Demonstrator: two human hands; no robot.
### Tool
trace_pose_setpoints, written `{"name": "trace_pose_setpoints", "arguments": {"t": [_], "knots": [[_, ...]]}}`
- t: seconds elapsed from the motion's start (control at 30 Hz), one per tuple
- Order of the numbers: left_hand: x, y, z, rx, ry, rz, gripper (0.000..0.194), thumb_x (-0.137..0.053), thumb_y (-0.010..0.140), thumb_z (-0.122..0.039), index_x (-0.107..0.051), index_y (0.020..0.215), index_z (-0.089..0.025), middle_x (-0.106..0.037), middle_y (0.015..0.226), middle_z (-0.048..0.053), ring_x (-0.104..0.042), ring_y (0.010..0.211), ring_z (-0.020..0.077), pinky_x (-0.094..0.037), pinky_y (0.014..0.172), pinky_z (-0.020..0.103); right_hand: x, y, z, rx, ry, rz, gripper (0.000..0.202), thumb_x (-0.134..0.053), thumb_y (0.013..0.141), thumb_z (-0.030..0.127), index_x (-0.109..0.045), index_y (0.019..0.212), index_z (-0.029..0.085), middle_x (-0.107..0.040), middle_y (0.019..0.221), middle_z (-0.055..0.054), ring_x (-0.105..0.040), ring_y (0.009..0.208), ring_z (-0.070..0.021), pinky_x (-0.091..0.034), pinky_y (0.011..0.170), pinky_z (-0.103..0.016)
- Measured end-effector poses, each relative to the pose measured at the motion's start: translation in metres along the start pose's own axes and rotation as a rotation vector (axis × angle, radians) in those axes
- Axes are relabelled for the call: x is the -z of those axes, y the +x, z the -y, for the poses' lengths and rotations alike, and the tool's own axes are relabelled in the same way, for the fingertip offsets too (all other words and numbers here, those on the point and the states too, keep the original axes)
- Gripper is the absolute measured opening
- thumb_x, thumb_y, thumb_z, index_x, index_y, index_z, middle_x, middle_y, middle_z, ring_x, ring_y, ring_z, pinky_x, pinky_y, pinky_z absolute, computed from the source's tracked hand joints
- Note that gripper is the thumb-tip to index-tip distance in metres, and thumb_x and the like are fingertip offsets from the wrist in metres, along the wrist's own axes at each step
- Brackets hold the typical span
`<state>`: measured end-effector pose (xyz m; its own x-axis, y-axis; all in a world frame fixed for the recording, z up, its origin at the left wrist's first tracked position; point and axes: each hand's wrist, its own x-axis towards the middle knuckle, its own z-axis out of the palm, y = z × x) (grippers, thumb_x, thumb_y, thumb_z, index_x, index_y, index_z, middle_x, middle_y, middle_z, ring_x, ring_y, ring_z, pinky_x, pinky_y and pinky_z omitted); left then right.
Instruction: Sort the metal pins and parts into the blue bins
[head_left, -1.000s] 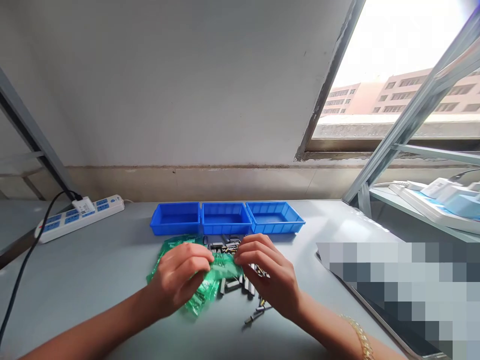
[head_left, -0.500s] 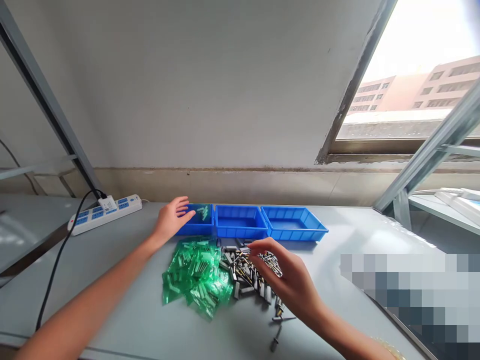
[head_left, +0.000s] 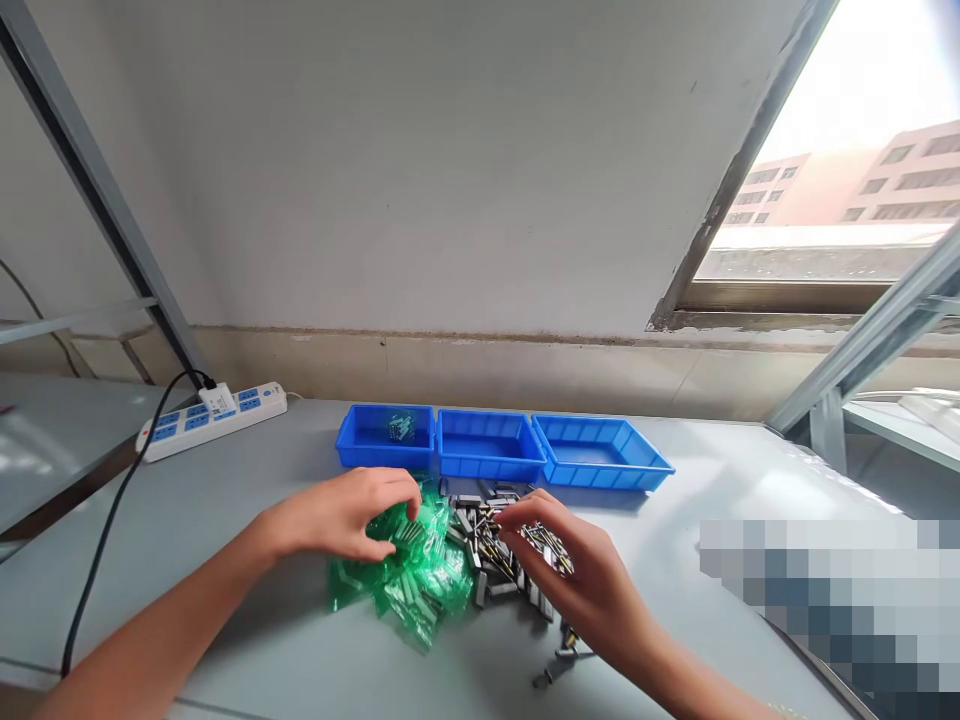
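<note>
My left hand (head_left: 349,513) is over the left side of a pile of green plastic bags (head_left: 420,575), its thumb and fingers apart and nothing seen between them. Pale small parts show through the bags. Over the right side of a heap of loose metal parts (head_left: 495,555) hovers my right hand (head_left: 574,555), fingers curved with a gap to the thumb and no part visible in it. The heap mixes grey blocks with thin pins. Behind stands the left blue bin (head_left: 360,457), with a bag of small parts (head_left: 401,427) inside.
Two more blue bins, the middle one (head_left: 491,467) and the right one (head_left: 607,475), continue the row. At the left lie a white power strip (head_left: 255,405) and a black cable (head_left: 112,530). A metal frame post (head_left: 847,375) rises at the right.
My left hand has moved from the left blue bin down toward me, to the green bags. The bag inside that bin now shows clear of the hand. My right hand has hardly moved.
</note>
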<state>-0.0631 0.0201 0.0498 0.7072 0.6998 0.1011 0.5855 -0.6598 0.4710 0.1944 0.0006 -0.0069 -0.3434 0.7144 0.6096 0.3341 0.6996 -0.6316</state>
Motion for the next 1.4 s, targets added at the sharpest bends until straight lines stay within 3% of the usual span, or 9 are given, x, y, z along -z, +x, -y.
{"name": "trace_pose_setpoints", "arguments": {"t": [0.17,0.3,0.43,0.57,0.7,0.87,1.0,1.27,1.4], "knots": [[-0.002,0.004,-0.009,0.107,-0.057,-0.219,0.009,-0.053,0.081,-0.018,-0.061,0.077,-0.021,-0.07,0.081,0.002,-0.064,0.075,0.0186,-0.049,0.07,0.028,0.0,0.0,0.003,-0.054,0.039,0.016,0.01,-0.052,0.087,0.021,-0.061,0.092,0.022,-0.066,0.083,-0.004,-0.061,0.076,-0.0167,-0.052,0.067,-0.03],[-0.016,0.008,-0.031,0.181,-0.182,-0.366,0.009,-0.052,0.084,-0.024,-0.057,0.078,-0.021,-0.065,0.068,-0.001,-0.062,0.06,0.0142,-0.051,0.058,0.024,-0.004,-0.002,0.005,-0.329,0.326,0.098,0.033,-0.062,0.082,0.032,-0.058,0.114,0.023,-0.066,0.101,-0.007,-0.063,0.08,-0.0175,-0.054,0.072,-0.033],[-0.038,0.011,-0.046,0.309,-0.563,-0.368,0.008,-0.058,0.08,-0.028,-0.057,0.076,-0.02,-0.063,0.065,-0.002,-0.061,0.055,0.013,-0.05,0.05,0.022,-0.007,-0.001,0.003,-0.629,0.691,0.209,0.031,-0.073,0.069,0.044,-0.061,0.08,0.017,-0.063,0.069,-0.001,-0.057,0.057,-0.0111,-0.048,0.053,-0.023],[-0.051,0.013,-0.046,0.427,-0.918,-0.353,0.025,-0.072,0.065,-0.02,-0.058,0.087,-0.02,-0.059,0.068,-0.004,-0.059,0.057,0.0114,-0.05,0.055,0.023,-0.005,0.001,0.005,-0.777,0.67,0.128,0.039,-0.077,0.06,0.048,-0.055,0.066,0.016,-0.052,0.053,0.005,-0.042,0.043,-0.0056,-0.036,0.041,-0.019],[-0.052,0.012,-0.046,0.322,-0.779,-0.45,0.016,-0.068,0.071,-0.013,-0.055,0.077,-0.019,-0.063,0.07,-0.002,-0.063,0.065,0.0133,-0.053,0.062,0.025,-0.001,0.001,0.01,-0.564,0.491,0.073,0.023,-0.069,0.072,0.037,-0.057,0.069,0.017,-0.058,0.062,0.001,-0.052,0.054,-0.0108,-0.043,0.049,-0.023],[-0.05,0.005,-0.04,-0.39,0.012,-0.599,0.02,-0.051,0.086,-0.004,-0.061,0.075,-0.016,-0.071,0.086,0.008,-0.062,0.084,0.0195,-0.052,0.075,0.032,0.002,-0.003,0.007,0.205,-0.073,-0.178,0.024,-0.051,0.08,0.003,-0.058,0.066,0.02,-0.06,0.083,-0.004,-0.054,0.08,-0.0167,-0.048,0.066,-0.03],[-0.05,0.003,-0.032,-0.639,0.35,-0.645,0.025,-0.043,0.092,-0.006,-0.064,0.079,-0.012,-0.072,0.087,0.01,-0.06,0.089,0.0211,-0.05,0.081,0.035,0.006,-0.004,0.006,0.437,-0.303,-0.234,0.027,-0.054,0.08,-0.004,-0.057,0.064,0.018,-0.056,0.093,-0.007,-0.049,0.09,-0.0201,-0.047,0.07,-0.033],[-0.054,0.003,-0.034,-0.463,0.141,-0.649,0.019,-0.047,0.089,-0.006,-0.06,0.082,-0.017,-0.071,0.092,0.009,-0.063,0.096,0.0228,-0.051,0.082,0.035,0.007,0.0,0.01,0.395,-0.186,-0.183,0.025,-0.049,0.081,-0.005,-0.052,0.073,0.019,-0.06,0.088,-0.005,-0.054,0.09,-0.0188,-0.049,0.073,-0.032],[-0.054,0.008,-0.046,0.072,-0.407,-0.509,0.009,-0.057,0.084,-0.016,-0.052,0.078,-0.02,-0.067,0.072,0.002,-0.066,0.068,0.0155,-0.053,0.062,0.025,0.004,-0.003,0.003,0.156,-0.05,-0.141,0.017,-0.058,0.084,0.011,-0.049,0.092,0.022,-0.063,0.075,0.001,-0.061,0.068,-0.0125,-0.052,0.062,-0.023]]}}
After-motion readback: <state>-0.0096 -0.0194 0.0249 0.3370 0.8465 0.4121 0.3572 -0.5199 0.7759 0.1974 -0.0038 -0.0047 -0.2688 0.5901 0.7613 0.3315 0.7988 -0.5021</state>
